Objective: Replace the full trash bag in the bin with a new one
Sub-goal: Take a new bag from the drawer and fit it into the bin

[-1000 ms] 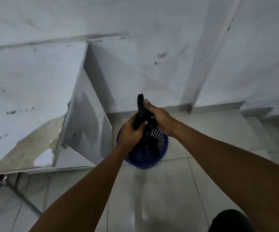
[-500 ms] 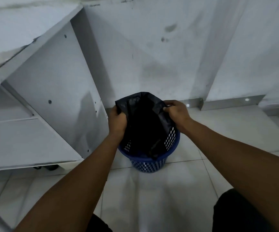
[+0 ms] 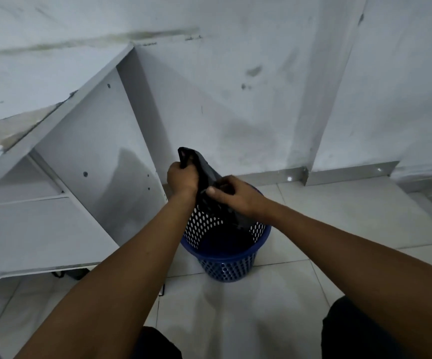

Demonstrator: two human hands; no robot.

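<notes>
A blue perforated plastic bin [image 3: 226, 265] stands on the tiled floor against the wall. A black trash bag [image 3: 207, 172] hangs into it, its top rising above the rim. My left hand [image 3: 182, 178] grips the bag's upper left edge, held high above the bin. My right hand [image 3: 235, 195] is closed on the bag's right side, lower down, just over the bin's mouth. The bag's lower part lies dark inside the bin, and what it holds is hidden.
A white cabinet side panel [image 3: 100, 177] stands close to the bin's left. A stained white wall [image 3: 235, 99] with a metal skirting strip [image 3: 339, 174] runs behind it. Pale floor tiles [image 3: 235, 320] stretch toward me, and my dark-clothed knees show at the bottom.
Half a second ago both hands held the bag's mouth spread wide over the bin. Now the mouth is gathered narrow, my left hand higher and my right hand moved in toward the middle.
</notes>
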